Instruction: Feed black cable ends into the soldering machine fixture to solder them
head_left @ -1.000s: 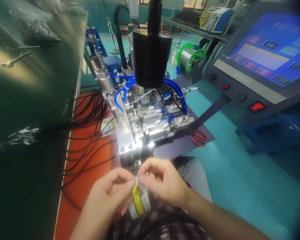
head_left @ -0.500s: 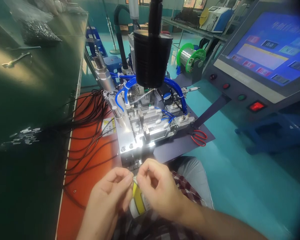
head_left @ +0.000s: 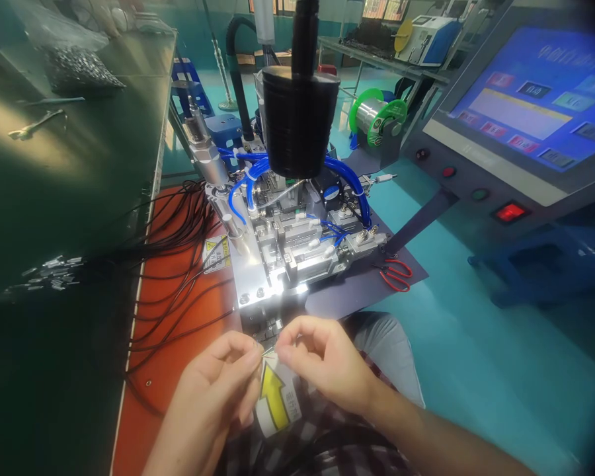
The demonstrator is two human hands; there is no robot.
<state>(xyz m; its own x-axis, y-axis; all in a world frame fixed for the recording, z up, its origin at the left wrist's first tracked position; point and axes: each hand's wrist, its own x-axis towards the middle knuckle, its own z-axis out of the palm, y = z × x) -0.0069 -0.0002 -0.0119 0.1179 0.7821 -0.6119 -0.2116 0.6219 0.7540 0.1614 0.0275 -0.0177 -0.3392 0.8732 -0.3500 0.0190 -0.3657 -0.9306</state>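
Note:
My left hand (head_left: 221, 380) is closed in a pinch, with thin wire ends (head_left: 268, 353) poking out past its fingertips. Facing it, my right hand (head_left: 322, 357) pinches thumb against forefinger close to those ends; what lies between its fingers is too small to make out. Just beyond both hands is the lit front of a metal bench machine (head_left: 272, 291) with blue air tubes. Below the fingers a white label with a yellow arrow (head_left: 274, 396) shows.
Black cables (head_left: 178, 244) cross the orange surface (head_left: 143, 423) on the left. Small metal pieces (head_left: 54, 271) lie on the dark green table (head_left: 39, 370). Red-handled cutters (head_left: 396, 274) rest right of the machine. A black cone-shaped hood (head_left: 302, 125) hangs above; a touch screen (head_left: 540, 99) stands at right.
My right hand has moved slightly right, away from the left fingertips, widening the gap between them. More of the yellow arrow label shows. The left hand has hardly moved.

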